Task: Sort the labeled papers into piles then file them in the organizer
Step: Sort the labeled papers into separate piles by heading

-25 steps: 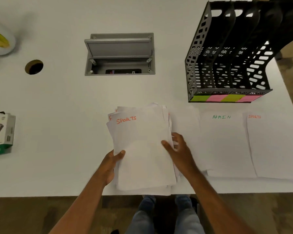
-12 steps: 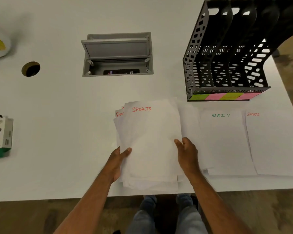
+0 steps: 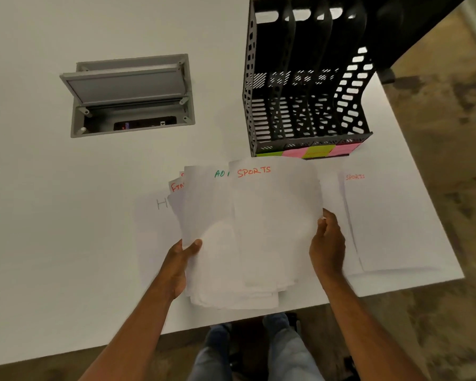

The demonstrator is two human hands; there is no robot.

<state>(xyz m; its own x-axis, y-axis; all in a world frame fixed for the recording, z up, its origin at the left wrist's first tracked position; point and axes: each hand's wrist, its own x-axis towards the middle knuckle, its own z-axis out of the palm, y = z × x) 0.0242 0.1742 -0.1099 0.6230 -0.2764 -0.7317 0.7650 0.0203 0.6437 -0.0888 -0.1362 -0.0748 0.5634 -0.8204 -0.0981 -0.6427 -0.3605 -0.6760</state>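
Both hands hold papers over table.
Left hand (image 3: 177, 266) grips stack (image 3: 217, 243); right hand (image 3: 327, 243) pinches SPORTS sheet (image 3: 275, 215).

Even, soft overhead light; the white table (image 3: 52, 215) is bright with no glare. Faint shadows lie toward 6 o'clock. Wide-angle bending at edges; slight motion blur.

Setting: office | white desk (image 3: 52, 215) with flip-up grey cable box (image 3: 129, 97) set into its top | black four-slot organizer (image 3: 305, 86), sticky-note tabs on its front | hand-labeled papers (image 3: 259, 229) | mottled brown carpet (image 3: 451, 133)
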